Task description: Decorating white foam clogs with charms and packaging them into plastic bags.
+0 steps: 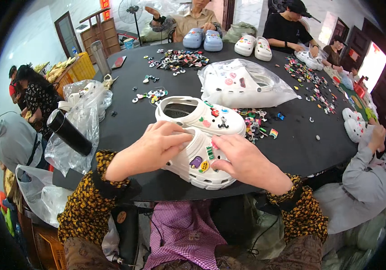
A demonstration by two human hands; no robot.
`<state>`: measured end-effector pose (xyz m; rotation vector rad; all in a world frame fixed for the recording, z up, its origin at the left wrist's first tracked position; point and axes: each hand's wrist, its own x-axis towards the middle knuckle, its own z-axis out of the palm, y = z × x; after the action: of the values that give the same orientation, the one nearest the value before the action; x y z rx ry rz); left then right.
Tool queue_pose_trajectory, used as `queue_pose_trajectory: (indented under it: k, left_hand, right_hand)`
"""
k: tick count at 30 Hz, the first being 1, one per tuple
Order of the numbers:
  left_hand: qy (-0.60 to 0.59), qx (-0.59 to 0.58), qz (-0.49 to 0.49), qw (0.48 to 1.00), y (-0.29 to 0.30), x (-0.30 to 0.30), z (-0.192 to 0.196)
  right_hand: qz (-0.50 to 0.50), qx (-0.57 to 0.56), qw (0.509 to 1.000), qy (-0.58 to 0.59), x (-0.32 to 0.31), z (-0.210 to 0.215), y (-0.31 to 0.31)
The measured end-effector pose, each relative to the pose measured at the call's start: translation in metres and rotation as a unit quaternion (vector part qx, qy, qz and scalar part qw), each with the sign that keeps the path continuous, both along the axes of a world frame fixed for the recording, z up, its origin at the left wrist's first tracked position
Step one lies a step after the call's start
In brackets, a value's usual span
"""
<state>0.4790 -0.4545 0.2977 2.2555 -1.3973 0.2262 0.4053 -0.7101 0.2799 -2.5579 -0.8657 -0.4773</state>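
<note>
A white clog (197, 164) is held between both hands at the near edge of the round black worktop (125, 130). The left hand (154, 148) is laid over its heel side, fingers bent down onto the upper; the right hand (242, 162) is pressed against its toe side, fingertips on the charms (204, 159) fixed there. Both hands are closed on the clog, one at each side, with a strip of the upper showing between them. A second white clog (199, 117), also set with charms, is seen just beyond the hands, touching the first. Loose charms (256, 123) are scattered beyond the right hand. A bagged pair of clogs (242, 83) lies farther off. A black bottle (69, 132) is lying well left of the left hand, on clear bags (82, 112).
</note>
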Motion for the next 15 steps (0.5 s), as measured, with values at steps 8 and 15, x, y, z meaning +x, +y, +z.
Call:
queue_pose_trajectory:
  k: [8, 15]
  left_hand:
    - [-0.010, -0.012, 0.108, 0.994, 0.014, -0.022, 0.021]
    - [0.082, -0.055, 0.020, 0.995, -0.004, 0.001, -0.002]
  right_hand:
    - [-0.003, -0.003, 1.000, 0.008, 0.000, 0.001, -0.002]
    - [0.004, -0.004, 1.000, 0.006, 0.002, 0.001, 0.001]
